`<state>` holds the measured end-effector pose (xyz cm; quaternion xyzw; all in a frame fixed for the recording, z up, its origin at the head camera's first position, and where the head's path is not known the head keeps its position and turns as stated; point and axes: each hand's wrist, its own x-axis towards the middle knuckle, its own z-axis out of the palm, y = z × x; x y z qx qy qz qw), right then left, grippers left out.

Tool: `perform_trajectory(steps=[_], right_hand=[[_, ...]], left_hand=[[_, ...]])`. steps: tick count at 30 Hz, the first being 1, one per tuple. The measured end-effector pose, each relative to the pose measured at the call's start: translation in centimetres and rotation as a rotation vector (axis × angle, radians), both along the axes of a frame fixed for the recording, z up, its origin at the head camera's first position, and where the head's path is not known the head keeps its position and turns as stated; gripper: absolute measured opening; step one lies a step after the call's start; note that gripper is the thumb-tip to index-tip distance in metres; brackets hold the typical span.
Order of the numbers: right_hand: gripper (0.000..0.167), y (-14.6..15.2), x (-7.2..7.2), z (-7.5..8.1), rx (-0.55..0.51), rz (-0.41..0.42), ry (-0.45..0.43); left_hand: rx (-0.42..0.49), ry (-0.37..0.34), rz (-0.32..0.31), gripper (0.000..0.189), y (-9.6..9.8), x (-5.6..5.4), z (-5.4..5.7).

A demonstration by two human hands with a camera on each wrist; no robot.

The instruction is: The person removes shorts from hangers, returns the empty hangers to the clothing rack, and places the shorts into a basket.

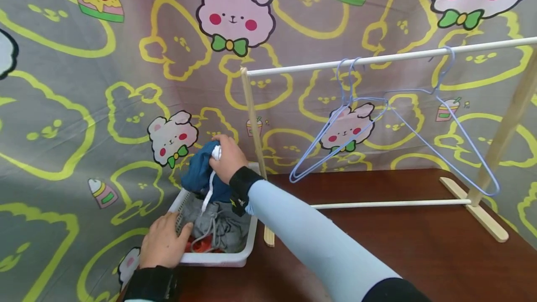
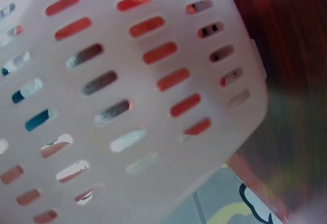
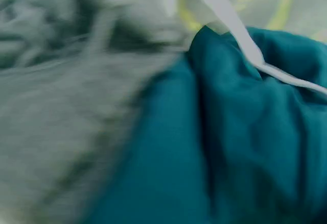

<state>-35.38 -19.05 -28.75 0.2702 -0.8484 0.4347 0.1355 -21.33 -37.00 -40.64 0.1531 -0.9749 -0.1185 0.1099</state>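
A white plastic basket [image 1: 228,258] with slotted walls holds a heap of clothes. My right hand [image 1: 228,156] grips a blue garment [image 1: 196,169] by its bunched top, above the far part of the basket. A white drawstring [image 1: 210,185] hangs from this garment. In the right wrist view the blue cloth [image 3: 255,147] fills the right side. Under it lie a grey garment [image 1: 230,229] with a cord and something red [image 1: 203,243]. My left hand [image 1: 163,241] holds the basket's left rim. The left wrist view shows the slotted wall [image 2: 127,132] close up, my fingers hidden.
Right of the basket stands a rack with a white top bar [image 1: 293,65] and wooden posts [image 1: 253,120]. Several blue wire hangers [image 1: 319,141] hang from the bar. The brown table [image 1: 369,236] bears everything; a patterned curtain [image 1: 63,106] lies behind and left.
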Motion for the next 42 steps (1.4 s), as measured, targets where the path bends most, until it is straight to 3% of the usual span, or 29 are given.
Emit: perform_trajectory(steps=[4, 8, 11, 18, 25, 32, 42], right_hand=[[0.058, 0.2, 0.3, -2.1, 0.143, -0.015, -0.058], [0.072, 0.4, 0.4, -3.9, 0.338, -0.027, -0.041], [0.078, 0.8, 0.5, -4.8, 0.429, -0.008, -0.042], [0.093, 2.1, 0.1, -4.9, 0.462, 0.027, -0.134], [0.095, 3.6, 0.8, -3.5, 0.41, 0.107, -0.119], [0.092, 4.7, 1.1, -3.4, 0.373, 0.116, -0.119], [0.084, 7.1, 2.4, -3.5, 0.429, 0.16, -0.08]], left_hand=[[-0.001, -0.006, 0.014, 0.073, 0.0, 0.1, 0.0], [0.0, -0.011, 0.012, 0.075, 0.1, 0.0, 0.1], [0.004, -0.017, 0.009, 0.075, 0.2, 0.0, 0.1], [0.024, -0.046, 0.012, 0.077, 0.4, -0.1, 0.1], [0.036, -0.05, 0.021, 0.077, 0.1, -0.1, 0.2], [0.045, -0.046, 0.023, 0.075, 0.2, -0.3, 0.3], [0.047, -0.103, 0.015, 0.081, -0.2, -0.6, 0.9]])
